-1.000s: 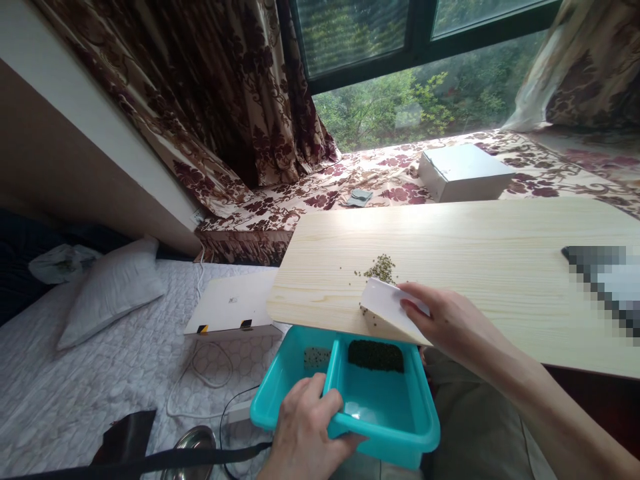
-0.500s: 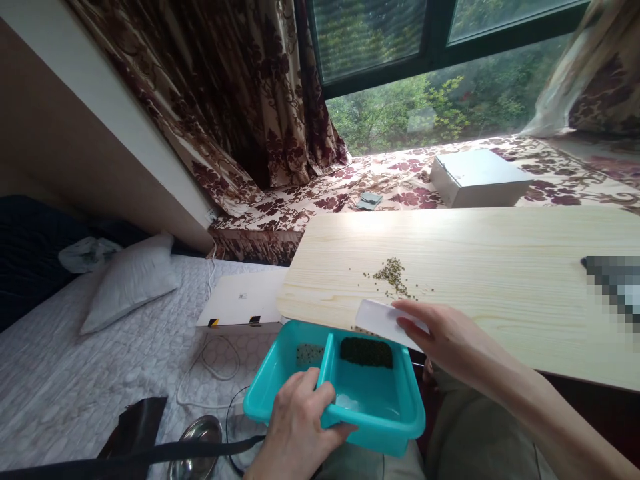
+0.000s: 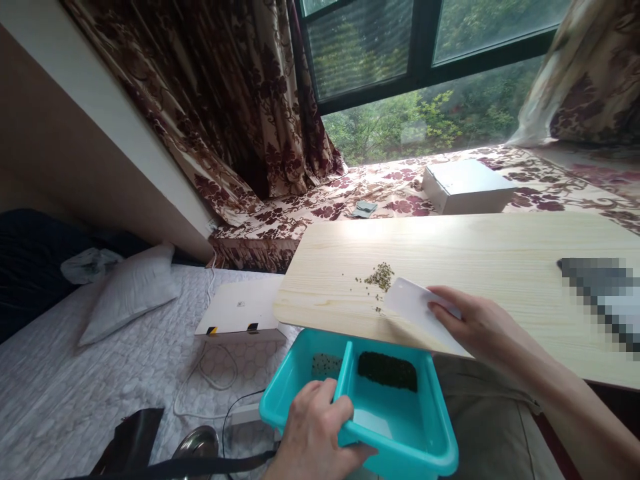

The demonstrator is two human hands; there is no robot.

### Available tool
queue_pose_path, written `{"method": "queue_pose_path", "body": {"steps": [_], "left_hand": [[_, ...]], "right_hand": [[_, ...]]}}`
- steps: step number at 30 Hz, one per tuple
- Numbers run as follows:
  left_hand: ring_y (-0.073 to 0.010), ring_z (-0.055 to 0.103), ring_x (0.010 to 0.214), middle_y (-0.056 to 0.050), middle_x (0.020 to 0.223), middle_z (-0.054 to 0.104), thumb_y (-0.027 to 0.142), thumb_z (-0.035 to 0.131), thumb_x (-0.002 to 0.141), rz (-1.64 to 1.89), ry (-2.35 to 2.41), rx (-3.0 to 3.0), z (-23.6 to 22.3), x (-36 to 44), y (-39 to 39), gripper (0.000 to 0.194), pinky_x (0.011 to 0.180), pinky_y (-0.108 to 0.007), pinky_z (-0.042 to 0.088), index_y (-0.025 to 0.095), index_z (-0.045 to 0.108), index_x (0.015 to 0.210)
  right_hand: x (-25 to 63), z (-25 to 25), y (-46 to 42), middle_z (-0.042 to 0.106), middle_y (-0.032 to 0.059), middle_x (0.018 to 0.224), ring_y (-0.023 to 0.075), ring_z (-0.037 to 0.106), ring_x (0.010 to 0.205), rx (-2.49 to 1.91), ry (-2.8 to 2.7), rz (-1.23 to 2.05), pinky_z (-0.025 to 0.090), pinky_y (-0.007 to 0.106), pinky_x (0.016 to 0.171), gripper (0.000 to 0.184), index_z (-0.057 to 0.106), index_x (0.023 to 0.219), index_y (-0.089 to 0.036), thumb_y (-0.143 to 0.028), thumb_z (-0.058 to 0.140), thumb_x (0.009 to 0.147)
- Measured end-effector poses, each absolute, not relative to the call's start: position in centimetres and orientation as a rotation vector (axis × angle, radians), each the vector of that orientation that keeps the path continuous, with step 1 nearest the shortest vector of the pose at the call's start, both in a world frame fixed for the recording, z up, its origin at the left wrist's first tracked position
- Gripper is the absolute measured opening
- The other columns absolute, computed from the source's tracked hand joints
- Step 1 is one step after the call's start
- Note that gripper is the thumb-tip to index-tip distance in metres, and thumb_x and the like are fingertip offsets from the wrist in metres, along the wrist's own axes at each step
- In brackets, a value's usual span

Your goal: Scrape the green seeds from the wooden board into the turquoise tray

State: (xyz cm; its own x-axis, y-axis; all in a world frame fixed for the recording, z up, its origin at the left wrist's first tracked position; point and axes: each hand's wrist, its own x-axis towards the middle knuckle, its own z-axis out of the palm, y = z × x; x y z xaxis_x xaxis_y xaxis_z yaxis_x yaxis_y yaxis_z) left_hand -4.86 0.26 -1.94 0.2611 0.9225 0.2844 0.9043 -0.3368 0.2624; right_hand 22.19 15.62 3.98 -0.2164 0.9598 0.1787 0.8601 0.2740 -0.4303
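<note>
Head view: left hand (image 3: 317,423) grips a teal bin (image 3: 431,413), cut off below; right hand (image 3: 467,317) a white scraper (image 3: 415,307).

From my end I see a pale wooden table (image 3: 490,257) bearing a small pile of beans (image 3: 381,275) and a pixelated dark-edged object (image 3: 600,293). On the quilted bed (image 3: 145,367) lie a pillow (image 3: 131,293) and a flat carton (image 3: 235,313); the floral window ledge (image 3: 320,212) holds a white box (image 3: 469,187) and a folded cloth (image 3: 365,209).

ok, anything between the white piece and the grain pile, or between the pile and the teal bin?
Nothing visible between white piece and grain pile; between pile and teal bin, just stray grains on the tabletop.
</note>
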Motion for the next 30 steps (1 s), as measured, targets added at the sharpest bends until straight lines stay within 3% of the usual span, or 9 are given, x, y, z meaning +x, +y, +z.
{"method": "queue_pose_path", "body": {"steps": [16,23,30], "left_hand": [[-0.0212,0.060,0.072,0.003,0.073,0.057,0.036,0.097,0.053,0.558,1.802,2.429,-2.0,-5.5,0.3,0.046,0.063,-0.030,0.042,0.023,0.056,0.066],[-0.0213,0.061,0.072,0.003,0.074,0.058,0.036,0.097,0.053,0.536,1.808,2.418,-2.0,-5.8,0.4,0.045,0.064,-0.030,0.043,0.022,0.056,0.067],[-0.0221,0.060,0.077,0.003,0.077,0.058,0.031,0.096,0.054,0.540,1.851,2.324,-2.8,-5.9,0.0,0.044,0.068,-0.032,0.042,0.022,0.055,0.068]], "right_hand": [[20.0,5.2,16.2,0.080,0.0105,0.084,0.0266,0.073,0.070,-1.751,-2.333,0.281,0.043,0.030,0.055,0.041,0.077,0.112,-0.022,-0.032,0.045,0.089],[20.1,5.1,16.0,0.079,0.0079,0.075,0.0232,0.070,0.060,-1.617,-2.317,0.227,0.040,0.028,0.049,0.038,0.078,0.107,-0.024,-0.032,0.046,0.087],[19.7,4.8,15.5,0.081,0.0085,0.081,0.0249,0.073,0.067,-1.632,-2.336,0.229,0.044,0.028,0.053,0.037,0.077,0.107,-0.024,-0.032,0.046,0.089]]}}
